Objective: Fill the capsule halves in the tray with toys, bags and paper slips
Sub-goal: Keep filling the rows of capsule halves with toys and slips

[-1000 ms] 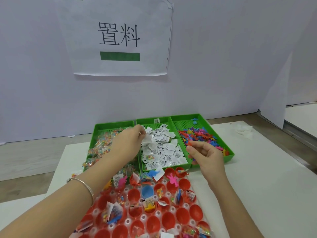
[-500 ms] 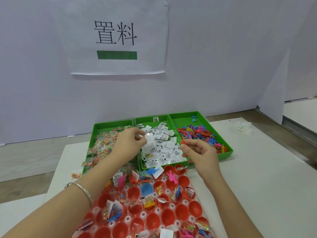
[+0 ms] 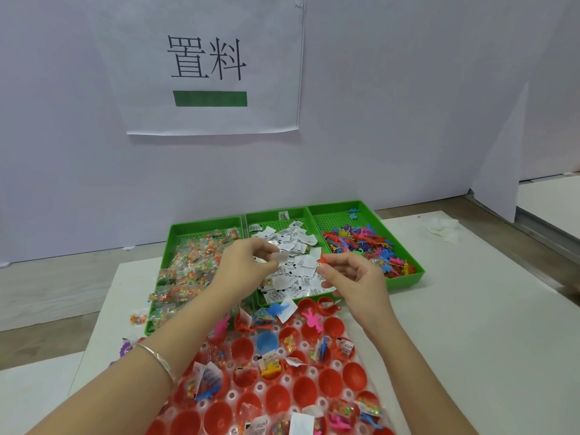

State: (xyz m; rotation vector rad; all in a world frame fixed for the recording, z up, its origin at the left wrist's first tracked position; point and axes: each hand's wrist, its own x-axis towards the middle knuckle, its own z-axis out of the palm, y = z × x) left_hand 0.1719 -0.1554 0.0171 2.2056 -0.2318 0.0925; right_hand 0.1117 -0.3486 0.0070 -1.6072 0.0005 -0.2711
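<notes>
A clear tray (image 3: 295,379) of red capsule halves (image 3: 306,392) lies in front of me; several halves hold toys, bags or slips, others are bare. My left hand (image 3: 248,265) hovers over the middle green bin and pinches a white paper slip (image 3: 282,256); a bit of shiny wrapper shows under its fingers. Close beside it, my right hand (image 3: 351,277) pinches a small red toy (image 3: 321,259) between thumb and fingers. Both hands hang above the bins, apart from the capsule tray.
Three green bins stand side by side behind the tray: candy bags (image 3: 194,262) on the left, paper slips (image 3: 295,240) in the middle, coloured toys (image 3: 364,243) on the right. A crumpled tissue (image 3: 444,230) lies far right. A paper-covered wall stands behind.
Both hands have drawn toward each other over the middle bin. The left hand has lifted a slip clear of the pile; the right hand still pinches the red toy.
</notes>
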